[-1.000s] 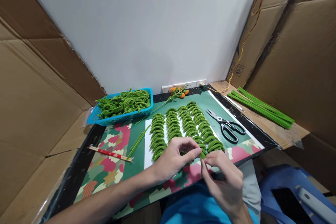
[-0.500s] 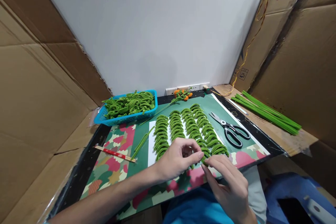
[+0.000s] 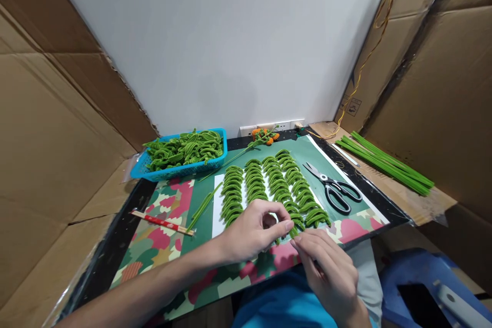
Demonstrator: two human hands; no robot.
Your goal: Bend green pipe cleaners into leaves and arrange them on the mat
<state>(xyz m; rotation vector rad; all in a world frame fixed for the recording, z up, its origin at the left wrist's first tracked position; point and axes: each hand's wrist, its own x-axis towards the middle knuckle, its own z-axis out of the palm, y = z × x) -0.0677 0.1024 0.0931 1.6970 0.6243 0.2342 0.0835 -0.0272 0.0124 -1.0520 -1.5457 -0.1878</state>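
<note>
In the head view a short fuzzy green pipe cleaner piece (image 3: pixel 293 232) spans the small gap between my two hands, over the table's near edge. My left hand (image 3: pixel 251 233) pinches one end with thumb and index finger, the other fingers curled. From below right, my right hand (image 3: pixel 328 261) closes its fingertips on the lower end. Just beyond them, rows of curved green pipe cleaner pieces (image 3: pixel 254 176) lie on white paper (image 3: pixel 218 215). My left hand covers the near ends of some rows.
A blue basket (image 3: pixel 177 171) heaped with green pieces stands back left. Black-handled scissors (image 3: pixel 333 188) lie right of the rows. Wrapped chopsticks (image 3: pixel 161 222) and a few loose green stems (image 3: pixel 203 206) lie left. An orange flower sprig (image 3: pixel 265 136) lies behind, straight green stems (image 3: pixel 384 163) far right.
The view has shifted slightly, moving everything a little left in the picture. My fingers still hold the green piece, which now shows more between the fingertips.
</note>
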